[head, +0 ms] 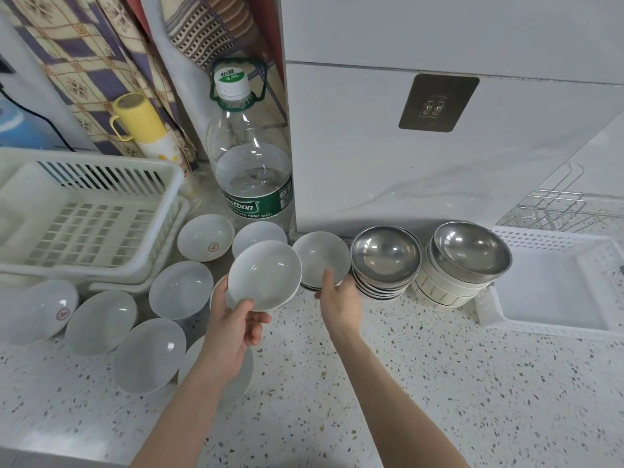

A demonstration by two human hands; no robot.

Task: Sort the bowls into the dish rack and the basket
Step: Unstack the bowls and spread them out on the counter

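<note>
Here, white bowl [264,275] in left grip [236,324]

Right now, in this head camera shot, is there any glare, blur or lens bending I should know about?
Head view: the wide lens bends the white dish rack and the basket at the edges; bright glare spots sit in the steel bowls; soft highlights show on the white bowl that the left hand holds; the focus is mostly sharp.
</note>
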